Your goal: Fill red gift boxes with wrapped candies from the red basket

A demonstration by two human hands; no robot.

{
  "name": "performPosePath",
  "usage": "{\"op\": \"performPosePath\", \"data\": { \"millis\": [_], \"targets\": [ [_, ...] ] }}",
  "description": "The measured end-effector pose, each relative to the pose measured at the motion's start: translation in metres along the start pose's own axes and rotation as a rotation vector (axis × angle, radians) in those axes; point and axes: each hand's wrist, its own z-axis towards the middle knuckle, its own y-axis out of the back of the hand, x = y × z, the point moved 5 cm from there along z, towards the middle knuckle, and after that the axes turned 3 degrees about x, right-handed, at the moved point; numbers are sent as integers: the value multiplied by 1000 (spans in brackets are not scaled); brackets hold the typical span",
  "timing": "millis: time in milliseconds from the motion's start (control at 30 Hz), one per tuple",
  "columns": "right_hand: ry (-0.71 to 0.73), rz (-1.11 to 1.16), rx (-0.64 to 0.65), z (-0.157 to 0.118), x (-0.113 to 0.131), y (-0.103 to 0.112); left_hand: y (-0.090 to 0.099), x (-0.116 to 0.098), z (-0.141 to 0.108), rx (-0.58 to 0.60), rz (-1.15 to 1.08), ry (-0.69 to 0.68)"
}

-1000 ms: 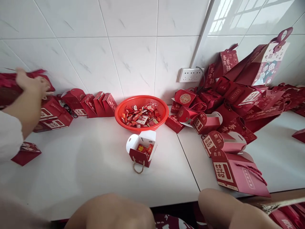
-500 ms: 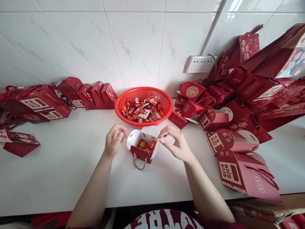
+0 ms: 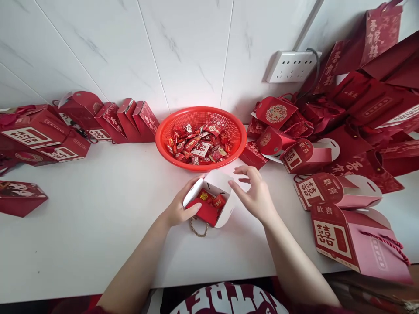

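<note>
A small red paper gift box [image 3: 208, 212] with a white inside stands with its top flaps raised on the white table. Red-wrapped sweets [image 3: 218, 200] lie in it, and a twisted cord handle [image 3: 198, 230] hangs at its front. My left hand [image 3: 180, 207] grips the box's left side, thumb over the front edge and fingers partly hidden behind the left flap. Beside the back right flap, my right hand [image 3: 253, 192] is open, fingers curved and apart; its thumb tip is at the flap's edge. Whether it touches the flap I cannot tell.
Behind the box, a red plastic basket [image 3: 160, 139] holds many wrapped sweets. Red gift boxes [image 3: 62, 133] stand at the left, more boxes [image 3: 337, 240] and bags crowd the right. A white power strip [image 3: 292, 66] is fixed to the tiled wall [image 3: 193, 48].
My left hand has moved right and taken hold of the gift box, which now sits slightly turned. My right hand has opened a little by the back flap. The head view has tilted downward.
</note>
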Motion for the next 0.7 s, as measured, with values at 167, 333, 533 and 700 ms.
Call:
{"op": "performPosePath", "data": {
  "millis": [167, 333, 533, 700],
  "targets": [
    [105, 316, 222, -7, 13, -3, -5, 9, -1, 13, -31, -4],
    [221, 392, 604, -11, 20, -18, -5, 11, 0, -21, 43, -27],
    [236, 348, 456, -3, 7, -31, 1, 6, 3, 21, 259, -158],
    [221, 374, 258, -8, 4, -43, -1, 7, 4, 66, 302, -161]
  ]
}}
